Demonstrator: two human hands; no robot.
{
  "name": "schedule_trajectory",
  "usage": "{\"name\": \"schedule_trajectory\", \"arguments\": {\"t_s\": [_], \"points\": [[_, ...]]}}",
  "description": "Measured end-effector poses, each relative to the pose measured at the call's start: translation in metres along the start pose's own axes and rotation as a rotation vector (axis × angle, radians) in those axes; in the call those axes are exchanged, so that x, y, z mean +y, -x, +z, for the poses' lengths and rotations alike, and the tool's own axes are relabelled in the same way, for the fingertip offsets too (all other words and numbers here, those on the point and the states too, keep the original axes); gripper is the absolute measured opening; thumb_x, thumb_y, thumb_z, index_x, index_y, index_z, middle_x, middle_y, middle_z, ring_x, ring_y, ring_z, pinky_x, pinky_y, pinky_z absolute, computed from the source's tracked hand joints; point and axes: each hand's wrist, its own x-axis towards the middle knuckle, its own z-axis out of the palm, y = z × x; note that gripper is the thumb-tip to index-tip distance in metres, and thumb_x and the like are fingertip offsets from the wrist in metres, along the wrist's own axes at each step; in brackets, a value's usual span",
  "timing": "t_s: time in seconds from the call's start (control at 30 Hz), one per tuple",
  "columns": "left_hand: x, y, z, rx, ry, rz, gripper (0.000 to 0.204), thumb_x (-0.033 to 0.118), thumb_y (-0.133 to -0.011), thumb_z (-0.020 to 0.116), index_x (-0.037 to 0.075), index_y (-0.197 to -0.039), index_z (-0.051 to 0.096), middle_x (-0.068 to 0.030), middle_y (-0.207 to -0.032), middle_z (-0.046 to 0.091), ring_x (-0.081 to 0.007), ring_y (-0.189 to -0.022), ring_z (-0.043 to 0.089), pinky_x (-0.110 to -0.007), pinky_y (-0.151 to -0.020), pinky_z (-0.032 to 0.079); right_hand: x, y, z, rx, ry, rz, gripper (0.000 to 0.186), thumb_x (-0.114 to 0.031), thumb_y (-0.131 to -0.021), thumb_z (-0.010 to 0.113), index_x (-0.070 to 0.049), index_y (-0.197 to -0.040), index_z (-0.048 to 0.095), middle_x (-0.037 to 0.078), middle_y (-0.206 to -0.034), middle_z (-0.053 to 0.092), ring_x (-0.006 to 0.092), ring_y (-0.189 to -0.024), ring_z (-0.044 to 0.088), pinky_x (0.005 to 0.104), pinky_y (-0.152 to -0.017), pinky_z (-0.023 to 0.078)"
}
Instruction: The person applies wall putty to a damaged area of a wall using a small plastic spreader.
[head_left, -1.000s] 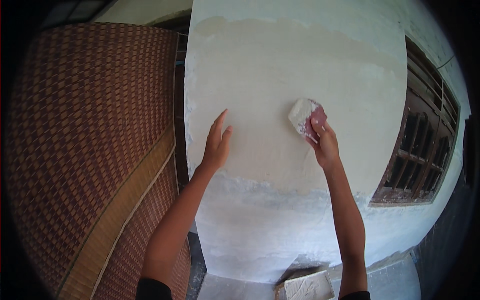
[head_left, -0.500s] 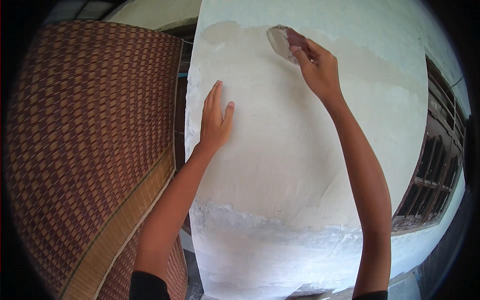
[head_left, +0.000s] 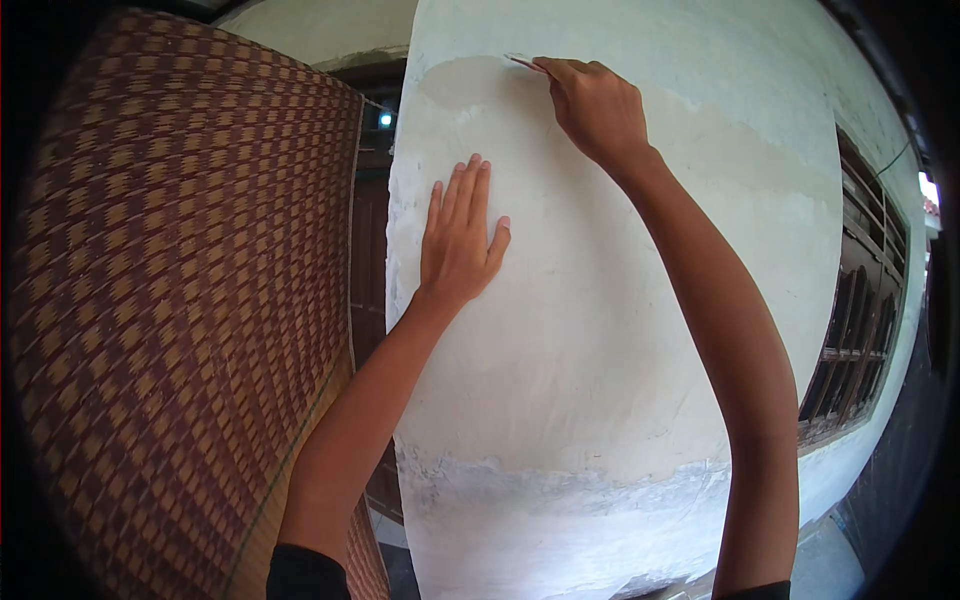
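My right hand [head_left: 600,108] is closed around a flat reddish-brown putty scraper [head_left: 525,64], which shows almost edge-on. Its tip meets the wall [head_left: 600,300] at the upper border of a beige, freshly coated-looking patch. Most of the scraper is hidden behind my fingers. Lower and to the left, my left hand [head_left: 462,235] lies flat on the same coated area, fingers stretched upward and thumb apart, holding nothing.
On the left hangs a large brown-and-tan woven mat [head_left: 200,220], close to my left forearm. A dark doorway gap [head_left: 372,230] separates it from the wall's left edge. A wooden louvred window [head_left: 860,300] is set in the wall at the right.
The scraper has turned from showing its paste-smeared face to edge-on against the wall, moving slightly left. My left hand has shifted right and now lies flat with fingers spread.
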Motion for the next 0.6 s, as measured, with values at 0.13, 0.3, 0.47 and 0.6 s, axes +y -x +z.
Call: {"name": "schedule_trajectory", "arguments": {"t_s": [0.13, 0.3, 0.47, 0.6], "points": [[-0.006, 0.002, 0.003, -0.009, -0.025, 0.019, 0.068, 0.024, -0.096, 0.053, -0.002, -0.152, 0.027, -0.0182, -0.158, 0.030, -0.0329, -0.148, 0.027, -0.051, -0.121, 0.017, -0.009, -0.008, 0.015, 0.052, 0.071, -0.024, 0.024, -0.009, -0.087, 0.061, -0.014, -0.107, 0.073, 0.004, -0.098, 0.075, 0.0238, -0.079, 0.069, 0.0369, -0.065, 0.057], [-0.008, 0.003, 0.007, -0.008, -0.034, 0.016, 0.068, 0.028, -0.097, 0.052, -0.001, -0.153, 0.027, -0.0170, -0.160, 0.028, -0.0314, -0.148, 0.025, -0.050, -0.121, 0.016, -0.009, -0.011, 0.025, 0.052, 0.208, -0.047, 0.024, -0.012, -0.091, 0.063, -0.015, -0.113, 0.071, 0.001, -0.105, 0.074, 0.0206, -0.084, 0.069, 0.0345, -0.064, 0.057], [-0.011, 0.004, 0.007, 0.005, -0.041, 0.026, 0.068, 0.029, -0.097, 0.051, -0.001, -0.153, 0.028, -0.0162, -0.160, 0.028, -0.0302, -0.148, 0.026, -0.050, -0.121, 0.017, -0.009, -0.007, 0.028, 0.027, 0.247, -0.081, 0.023, -0.013, -0.091, 0.063, -0.016, -0.113, 0.071, 0.001, -0.107, 0.074, 0.0210, -0.085, 0.070, 0.0341, -0.065, 0.058], [-0.011, 0.005, 0.007, 0.017, -0.048, 0.031, 0.067, 0.030, -0.097, 0.051, -0.001, -0.153, 0.029, -0.0154, -0.160, 0.029, -0.0291, -0.148, 0.027, -0.049, -0.121, 0.018, -0.012, -0.001, 0.031, 0.067, 0.217, -0.127, 0.019, -0.007, -0.086, 0.062, -0.014, -0.101, 0.071, 0.002, -0.104, 0.073, 0.0235, -0.078, 0.068, 0.0364, -0.062, 0.057]]}}
